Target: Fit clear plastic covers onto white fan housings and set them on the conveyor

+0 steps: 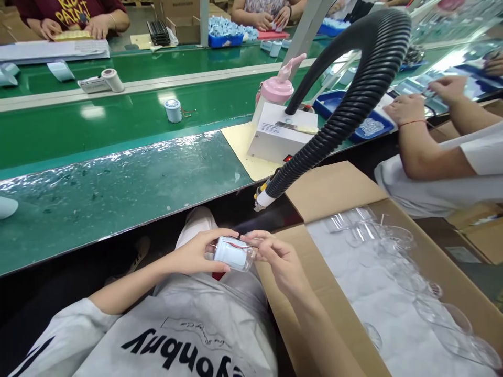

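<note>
Above my lap, my left hand (200, 252) is wrapped round a light-blue cylinder (231, 252) that sits in a clear plastic cup (248, 264), tilted on its side. A thin red and dark wire runs along the cylinder toward the right end. My right hand (277, 256) has its fingers closed at that right end, touching the cup; whether they also pinch the wire cannot be made out. Just above the hands hangs the nozzle (264, 199) of a black flexible hose (353, 99). A similar light-blue cylinder with loose wires (173, 111) stands on the green belt.
At my right, an open cardboard box (283, 309) holds several clear plastic cups (408, 272). The hose rises from a white machine (275, 131) beside a pink-topped bottle (277, 89). The green bench edge (129, 222) runs before me. Co-workers' hands (408, 107) are at right.
</note>
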Demonstrator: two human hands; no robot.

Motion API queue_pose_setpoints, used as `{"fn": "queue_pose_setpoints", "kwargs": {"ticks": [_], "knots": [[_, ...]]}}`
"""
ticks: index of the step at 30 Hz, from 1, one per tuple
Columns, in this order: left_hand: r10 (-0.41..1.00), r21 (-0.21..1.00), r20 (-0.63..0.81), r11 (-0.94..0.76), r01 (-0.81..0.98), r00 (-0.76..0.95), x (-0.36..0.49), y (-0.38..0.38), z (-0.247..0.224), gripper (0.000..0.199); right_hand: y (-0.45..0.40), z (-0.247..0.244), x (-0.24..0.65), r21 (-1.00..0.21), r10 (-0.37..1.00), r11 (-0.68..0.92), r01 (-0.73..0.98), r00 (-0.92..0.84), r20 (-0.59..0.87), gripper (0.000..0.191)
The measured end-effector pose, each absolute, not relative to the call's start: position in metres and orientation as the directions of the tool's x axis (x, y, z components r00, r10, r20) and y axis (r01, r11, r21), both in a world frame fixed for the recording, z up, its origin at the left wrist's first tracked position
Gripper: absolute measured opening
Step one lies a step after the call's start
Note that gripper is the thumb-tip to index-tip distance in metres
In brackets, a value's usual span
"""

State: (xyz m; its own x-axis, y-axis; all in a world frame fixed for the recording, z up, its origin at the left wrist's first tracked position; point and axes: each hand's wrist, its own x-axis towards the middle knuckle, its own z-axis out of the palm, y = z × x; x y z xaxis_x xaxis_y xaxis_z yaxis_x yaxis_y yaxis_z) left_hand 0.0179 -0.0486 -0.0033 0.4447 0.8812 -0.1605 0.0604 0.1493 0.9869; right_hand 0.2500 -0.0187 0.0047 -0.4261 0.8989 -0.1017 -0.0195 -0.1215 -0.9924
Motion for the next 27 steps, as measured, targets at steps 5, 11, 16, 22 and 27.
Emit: {"fn": "queue_pose_setpoints", "kwargs": {"ticks": [5,11,16,22,27], "knots": [[0.876,0.932,-0.202,0.309,-0.188,0.439,0.021,-0.053,-0.005,0.066,-0.029,0.007,0.262,-0.886,0.785,0.415,0.206,-0.574,0.234,0.03],[0.852,0.95,-0.215,0.296,-0.101,0.478,0.017,-0.056,0.004,0.081,-0.037,0.009,0.266,-0.821,0.757,0.507,0.263,-0.591,0.278,0.034],[0.862,0.997,-0.076,0.065,0.038,0.501,0.012,-0.054,0.015,0.075,-0.037,0.014,0.267,-0.896,0.79,0.369,0.247,-0.591,0.162,0.035],[0.846,0.987,0.049,-0.123,0.105,0.531,0.01,-0.054,0.016,0.07,-0.037,0.019,0.263,-0.985,0.804,0.128,0.117,-0.594,0.034,0.036],[0.841,0.976,0.088,-0.179,0.121,0.534,0.008,-0.055,0.014,0.07,-0.038,0.02,0.261,-0.992,0.81,-0.084,0.09,-0.574,-0.121,0.036]]}}
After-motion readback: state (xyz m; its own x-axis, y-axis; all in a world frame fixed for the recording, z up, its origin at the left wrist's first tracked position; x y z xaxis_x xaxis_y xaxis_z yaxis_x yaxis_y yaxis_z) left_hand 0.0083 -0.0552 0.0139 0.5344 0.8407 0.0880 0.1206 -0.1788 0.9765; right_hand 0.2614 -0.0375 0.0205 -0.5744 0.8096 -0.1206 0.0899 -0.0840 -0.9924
